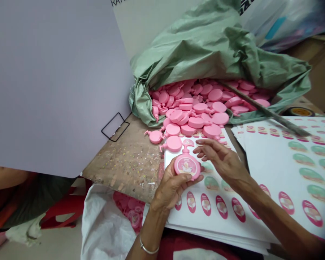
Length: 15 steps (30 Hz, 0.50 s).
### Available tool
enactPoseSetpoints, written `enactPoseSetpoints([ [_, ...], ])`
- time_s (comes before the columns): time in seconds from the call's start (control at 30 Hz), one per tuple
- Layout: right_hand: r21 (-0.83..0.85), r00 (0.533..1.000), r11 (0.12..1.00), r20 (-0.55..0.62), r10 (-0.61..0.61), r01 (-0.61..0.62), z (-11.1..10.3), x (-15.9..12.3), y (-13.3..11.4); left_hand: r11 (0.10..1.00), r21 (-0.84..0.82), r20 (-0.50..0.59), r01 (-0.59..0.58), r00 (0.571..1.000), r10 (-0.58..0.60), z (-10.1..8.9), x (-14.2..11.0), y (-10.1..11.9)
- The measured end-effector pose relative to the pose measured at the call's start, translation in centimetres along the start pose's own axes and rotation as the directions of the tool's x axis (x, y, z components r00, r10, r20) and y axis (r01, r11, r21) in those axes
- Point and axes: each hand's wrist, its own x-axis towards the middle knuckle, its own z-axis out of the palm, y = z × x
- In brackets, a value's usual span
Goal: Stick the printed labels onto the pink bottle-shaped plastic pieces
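Observation:
My left hand (171, 184) is closed around a small pink round pump bottle (187, 173), its nozzle pointing away from me. The bottle's front face carries a round printed sticker. Just right of the nozzle, my right hand (219, 157) hovers with its fingers stretched out and apart, and I see nothing in it. Beneath both hands lies a sheet of stickers (200, 220), printed with pink ovals and green shapes. More pink pump bottles (196, 122) spill in a heap onto the table and the sheet's far edge.
A green sack (184, 57) holds the heap, with a long stick (265, 108) across its mouth. More sticker sheets (273, 159) lie at right. A white bag (105, 224) with pink pieces hangs below the wooden table (124, 162). A pale panel (54, 79) stands at left, a person partly behind it.

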Motion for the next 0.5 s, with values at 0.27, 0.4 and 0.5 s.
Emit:
enactPoseSetpoints([
  [0.27, -0.067, 0.994, 0.997, 0.096, 0.049, -0.043, 2.5, -1.4, 0.5, 1.0, 0.02, 0.033, -0.014, 0.999, 0.013, 0.1, 0.4, -0.3],
  [0.4, -0.109, 0.99, 0.994, 0.141, 0.013, 0.003, 2.0, -0.1, 0.8, 1.0, -0.011, 0.005, -0.019, 1.0, 0.019, -0.4, 0.6, -0.4],
  [0.5, -0.303, 0.995, 0.948, 0.003, -0.104, 0.1, 0.0, 1.7, 1.6, 0.999, -0.051, 0.005, 0.009, 1.0, -0.009, -1.2, 0.7, -0.1],
])
